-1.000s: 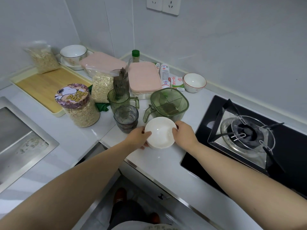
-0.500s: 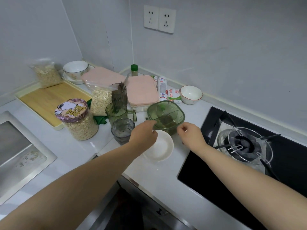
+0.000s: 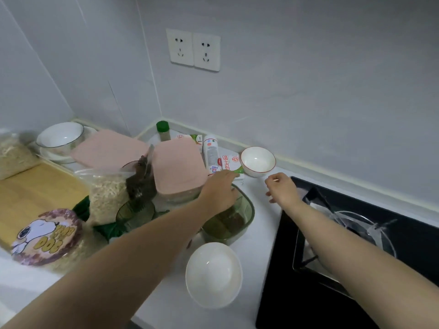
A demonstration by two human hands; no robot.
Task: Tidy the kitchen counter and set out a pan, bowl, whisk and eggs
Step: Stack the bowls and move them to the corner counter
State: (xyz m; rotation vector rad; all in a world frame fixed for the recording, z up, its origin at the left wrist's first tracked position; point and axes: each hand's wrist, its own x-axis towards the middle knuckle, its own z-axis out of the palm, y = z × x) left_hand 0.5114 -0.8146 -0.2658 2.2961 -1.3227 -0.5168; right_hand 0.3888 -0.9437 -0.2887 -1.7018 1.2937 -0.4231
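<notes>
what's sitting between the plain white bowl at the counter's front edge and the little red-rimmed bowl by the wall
In the head view, the green transparent square container sits between the plain white bowl and the red-rimmed bowl, with the left hand above it.

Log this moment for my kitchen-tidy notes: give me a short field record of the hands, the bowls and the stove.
left hand: open, reaching over the green square container toward the cartons at the back
right hand: open, empty, above the counter near the red-rimmed bowl
white bowl: empty, alone on the counter at the front, untouched
third bowl: dark-rimmed, on a plate in the far left corner
stove: black hob on the right, no pan on the burner
whisk, eggs: none in view
</notes>
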